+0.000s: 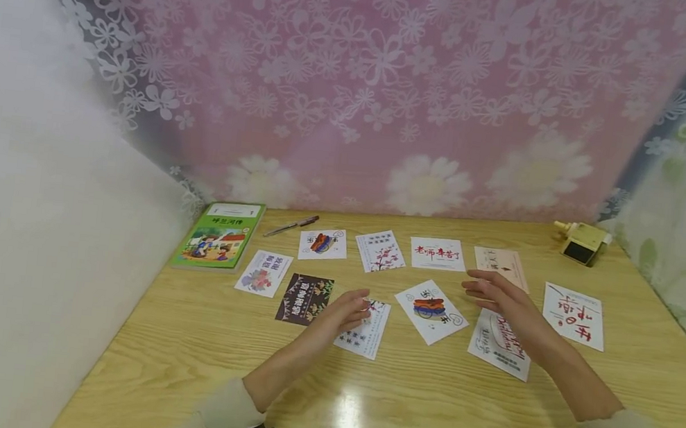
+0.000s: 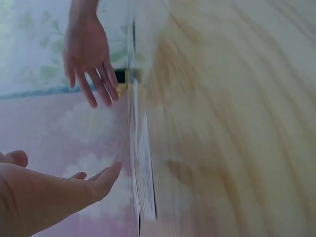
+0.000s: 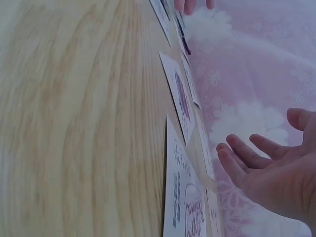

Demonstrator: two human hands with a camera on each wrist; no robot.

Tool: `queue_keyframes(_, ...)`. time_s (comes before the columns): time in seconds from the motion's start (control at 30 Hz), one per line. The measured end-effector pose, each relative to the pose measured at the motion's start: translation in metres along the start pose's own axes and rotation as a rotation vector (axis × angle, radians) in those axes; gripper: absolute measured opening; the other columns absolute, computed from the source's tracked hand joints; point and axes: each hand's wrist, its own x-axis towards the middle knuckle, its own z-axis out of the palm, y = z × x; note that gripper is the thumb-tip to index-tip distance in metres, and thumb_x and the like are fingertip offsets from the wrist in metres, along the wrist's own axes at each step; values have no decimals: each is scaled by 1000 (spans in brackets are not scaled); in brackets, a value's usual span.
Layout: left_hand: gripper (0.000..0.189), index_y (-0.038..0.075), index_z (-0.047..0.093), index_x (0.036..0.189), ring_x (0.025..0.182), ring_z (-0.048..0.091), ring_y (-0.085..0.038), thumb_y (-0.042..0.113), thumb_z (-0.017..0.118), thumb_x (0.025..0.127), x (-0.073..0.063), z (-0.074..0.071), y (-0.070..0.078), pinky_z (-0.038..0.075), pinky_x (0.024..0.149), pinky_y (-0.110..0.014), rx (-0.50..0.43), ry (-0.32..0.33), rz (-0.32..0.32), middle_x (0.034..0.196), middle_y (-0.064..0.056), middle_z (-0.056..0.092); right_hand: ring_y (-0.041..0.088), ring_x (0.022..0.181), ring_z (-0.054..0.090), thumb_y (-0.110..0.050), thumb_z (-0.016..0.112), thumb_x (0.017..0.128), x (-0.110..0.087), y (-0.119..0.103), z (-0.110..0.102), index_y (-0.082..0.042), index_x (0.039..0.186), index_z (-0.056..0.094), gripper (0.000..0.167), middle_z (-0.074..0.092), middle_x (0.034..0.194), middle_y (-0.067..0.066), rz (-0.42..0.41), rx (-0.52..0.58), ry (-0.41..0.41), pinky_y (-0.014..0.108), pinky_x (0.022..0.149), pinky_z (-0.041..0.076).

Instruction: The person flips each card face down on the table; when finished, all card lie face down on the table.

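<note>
My left hand (image 1: 341, 313) hovers with relaxed fingers over a white blossom card (image 1: 369, 339), partly hiding it. A dark card (image 1: 303, 297) lies just beside that hand. Over a white card with red "Birthday" lettering (image 1: 494, 352), my right hand (image 1: 511, 312) is held with loosely extended fingers. In the right wrist view, this hand (image 3: 281, 168) stands apart from the tabletop, palm showing, with nothing in it. The left wrist view also shows both hands empty. Between them lies a tilted card with a colourful drawing (image 1: 431, 312).
More cards form a back row, including one with red characters (image 1: 438, 254) and a peach one (image 1: 495, 259). Another red-lettered card (image 1: 574, 316) lies at right. A green book (image 1: 215, 237) and a pen (image 1: 291, 226) sit back left; a small yellowish object (image 1: 583, 243) stands back right.
</note>
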Motion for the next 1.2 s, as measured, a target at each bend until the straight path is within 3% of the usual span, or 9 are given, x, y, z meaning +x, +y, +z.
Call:
queue_keyframes(0.07, 71, 4, 26, 163, 150, 38, -38, 50, 36, 110, 6, 11, 2, 26, 127, -46, -90, -19, 6, 163, -24, 35, 39, 142, 46, -48, 36, 113, 4, -1, 3, -5, 160, 33, 64, 44, 157, 26, 28, 28, 4, 58, 118, 35)
queue_keyframes(0.2, 69, -4, 25, 161, 149, 37, -44, 42, 36, 110, 13, 30, 4, 28, 126, -47, -251, -14, -6, 161, -31, 34, 45, 146, 39, -48, 38, 112, 10, -1, 9, -1, 160, 30, 68, 41, 158, 28, 80, 63, -1, 54, 121, 35)
queue_keyframes(0.53, 74, -13, 28, 155, 143, 40, -52, 38, 45, 105, 29, 63, 3, 33, 123, -53, -464, 124, -91, 152, -42, 36, 48, 144, 40, -41, 41, 113, 17, 0, 20, 5, 158, 29, 66, 40, 156, 32, 131, 85, -1, 59, 121, 32)
queue_keyframes(0.93, 76, -16, 21, 153, 143, 39, -53, 33, 47, 102, 44, 73, 4, 32, 124, -52, -612, 206, -120, 152, -43, 33, 47, 145, 40, -40, 41, 113, 20, -3, 28, 7, 156, 31, 64, 38, 157, 32, 139, 108, -19, 55, 118, 39)
queue_keyframes(1.2, 75, -16, 19, 153, 141, 41, -53, 29, 48, 101, 46, 77, 2, 38, 120, -52, -689, 260, -135, 150, -43, 34, 46, 147, 38, -39, 40, 114, 23, -5, 31, 8, 155, 34, 62, 37, 159, 32, 166, 114, -20, 56, 120, 36)
